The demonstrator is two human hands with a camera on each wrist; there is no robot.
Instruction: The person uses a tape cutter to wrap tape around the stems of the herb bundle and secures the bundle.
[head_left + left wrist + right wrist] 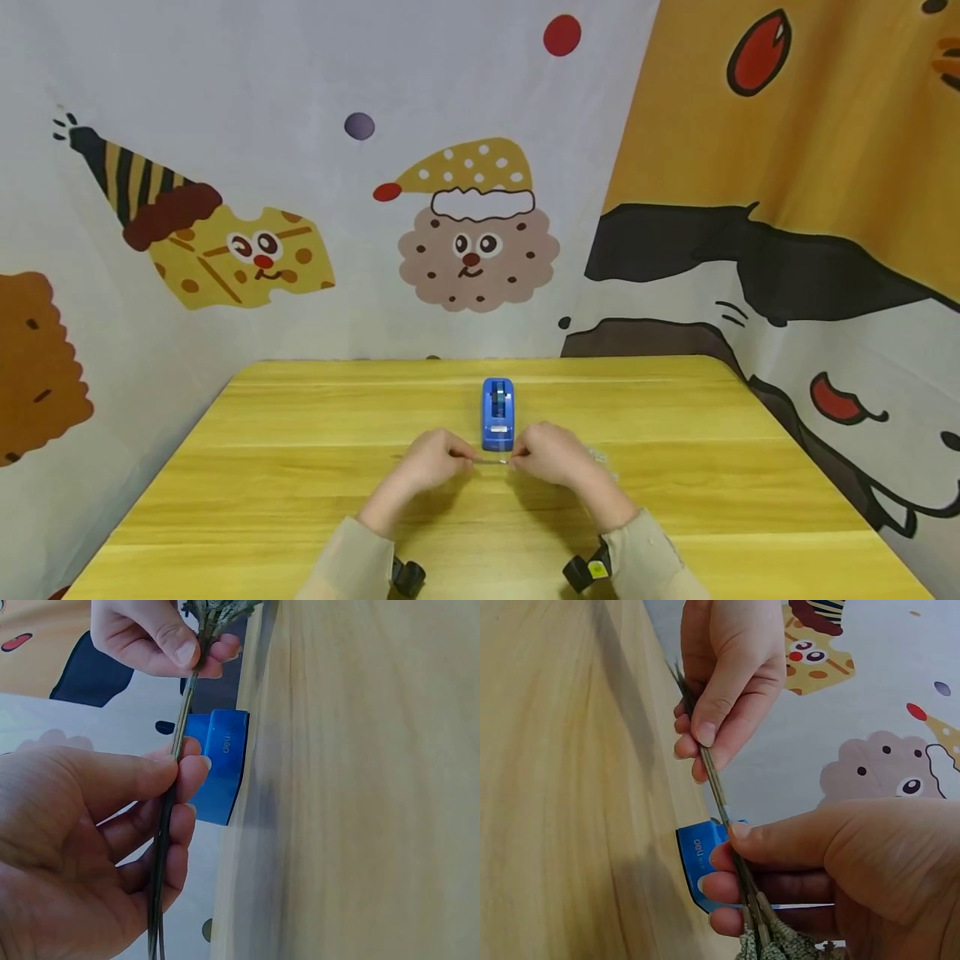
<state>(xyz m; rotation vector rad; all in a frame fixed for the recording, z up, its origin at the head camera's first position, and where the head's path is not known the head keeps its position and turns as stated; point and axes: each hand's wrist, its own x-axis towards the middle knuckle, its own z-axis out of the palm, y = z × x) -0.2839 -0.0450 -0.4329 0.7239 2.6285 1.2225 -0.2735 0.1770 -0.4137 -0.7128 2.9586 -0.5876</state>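
Observation:
Both hands hold a small bunch of thin dark stems level above the table. Toward the stem ends, my left hand pinches them between thumb and curled fingers. Nearer the heads, my right hand pinches the same bunch. Pale grey-green dried flower heads stick out past the right hand in the right wrist view. Just behind the stems stands a blue tape dispenser. A short clear strip of tape appears to reach from its front to the stems; whether it sticks to them, I cannot tell.
The wooden table has its far edge against a wall hanging with cartoon figures. Each wrist carries a small black camera, the left one and the right one low over the table.

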